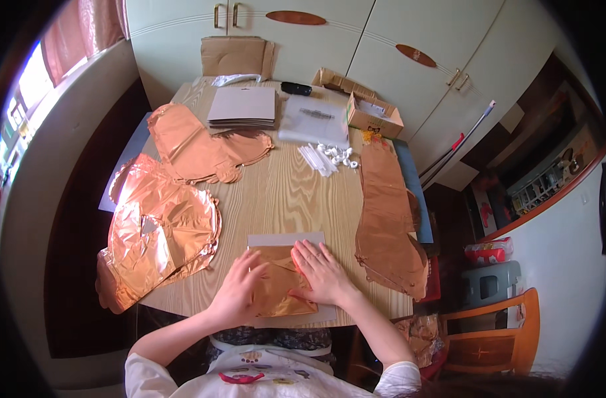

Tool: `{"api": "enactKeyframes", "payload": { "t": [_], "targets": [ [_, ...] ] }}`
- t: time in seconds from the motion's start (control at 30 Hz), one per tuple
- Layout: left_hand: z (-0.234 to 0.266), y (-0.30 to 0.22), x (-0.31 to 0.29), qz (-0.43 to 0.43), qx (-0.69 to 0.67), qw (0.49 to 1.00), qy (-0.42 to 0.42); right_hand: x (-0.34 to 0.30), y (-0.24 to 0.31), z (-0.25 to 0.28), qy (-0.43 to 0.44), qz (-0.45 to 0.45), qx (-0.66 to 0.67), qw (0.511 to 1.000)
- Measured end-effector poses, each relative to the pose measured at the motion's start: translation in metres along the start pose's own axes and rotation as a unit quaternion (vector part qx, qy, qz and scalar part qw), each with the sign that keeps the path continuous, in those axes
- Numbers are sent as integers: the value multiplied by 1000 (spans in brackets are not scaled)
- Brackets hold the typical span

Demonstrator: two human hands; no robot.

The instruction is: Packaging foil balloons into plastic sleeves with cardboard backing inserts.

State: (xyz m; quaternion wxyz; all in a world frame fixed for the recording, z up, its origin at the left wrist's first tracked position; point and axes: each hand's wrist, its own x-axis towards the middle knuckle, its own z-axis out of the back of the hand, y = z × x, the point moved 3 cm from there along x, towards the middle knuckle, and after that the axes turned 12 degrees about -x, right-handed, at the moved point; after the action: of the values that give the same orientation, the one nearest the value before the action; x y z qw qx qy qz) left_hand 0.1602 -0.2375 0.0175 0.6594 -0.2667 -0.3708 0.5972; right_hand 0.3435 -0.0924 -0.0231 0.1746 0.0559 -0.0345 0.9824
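Note:
A folded rose-gold foil sheet, likely a flat foil balloon (280, 290), lies on a grey card (286, 239) at the table's near edge. My right hand (321, 273) rests flat on the right part of the foil, fingers stretched out. Over the foil's left edge is my left hand (239, 286), its fingers bent and apart with nothing seen between them. Whether the left fingertips touch the foil, I cannot tell. More flat foil balloons spread out on the left, a shiny one (160, 225) nearer and a duller one (197, 146) behind it. Another long stack of foil (386, 219) lies on the right.
Farther back on the wooden table (293, 199) are a stack of grey cards (242, 106), clear plastic bags (313, 121), white plastic sticks (316, 161), small white cups (343, 154) and an open cardboard box (376, 121). A wooden chair (492, 345) stands at the near right.

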Motion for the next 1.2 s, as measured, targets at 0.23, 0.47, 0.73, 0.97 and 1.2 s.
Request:
{"api": "enactKeyframes", "payload": {
  "t": [0.23,0.47,0.73,0.97,1.2],
  "targets": [
    [-29,15,19,-96,247,959,97,1,1,1,23,10,8,1000],
    [-22,16,18,-91,256,955,119,2,1,14,101,31,8,994],
    [-12,17,15,-64,257,957,122,5,1,19,142,32,0,989],
    [3,8,-20,-15,234,971,38,4,5,13,141,58,4,988],
    [-23,18,-141,306,-196,932,-9,25,46,14,147,161,25,976]
  ]
}}
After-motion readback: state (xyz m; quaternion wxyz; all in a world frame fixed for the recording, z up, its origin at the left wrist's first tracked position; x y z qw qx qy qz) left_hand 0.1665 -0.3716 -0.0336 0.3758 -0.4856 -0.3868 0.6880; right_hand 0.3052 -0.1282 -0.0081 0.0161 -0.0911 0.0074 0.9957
